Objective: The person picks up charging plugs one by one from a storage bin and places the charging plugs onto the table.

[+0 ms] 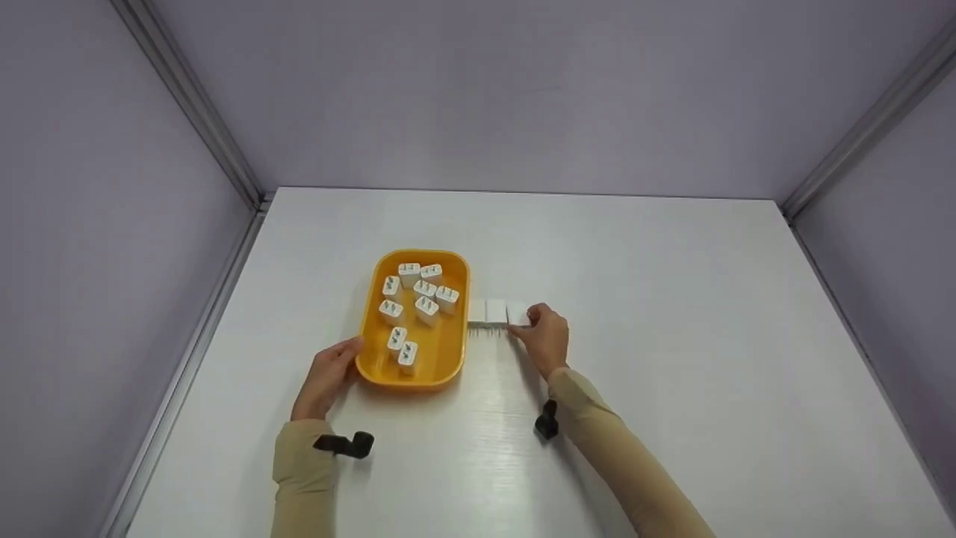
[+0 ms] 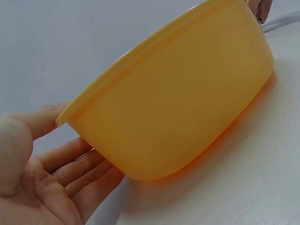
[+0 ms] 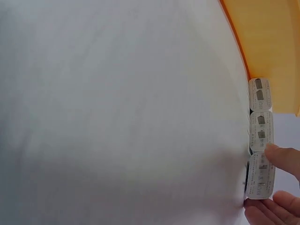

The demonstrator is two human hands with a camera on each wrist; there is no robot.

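At the lower left corner of the yellow tray (image 1: 414, 385), my left hand (image 1: 328, 376) holds the edge. In the left wrist view its thumb is at the rim and its fingers lie against the outer wall (image 2: 173, 93). My right hand (image 1: 547, 340) pinches a white plug-in charger (image 3: 259, 180), the right end of a short row. Two similar chargers, a middle one (image 1: 496, 311) and a left one (image 1: 477, 311), lie beside it, their metal prongs towards me. The left one sits close against the tray. Small print covers their end faces in the right wrist view.
Several white chargers (image 1: 426, 310) stand prongs up inside the tray. The white table (image 1: 672, 336) is bounded by a grey back wall (image 1: 523, 97) and side walls. Black wrist-worn cameras (image 1: 363, 444) hang beside both sleeves.
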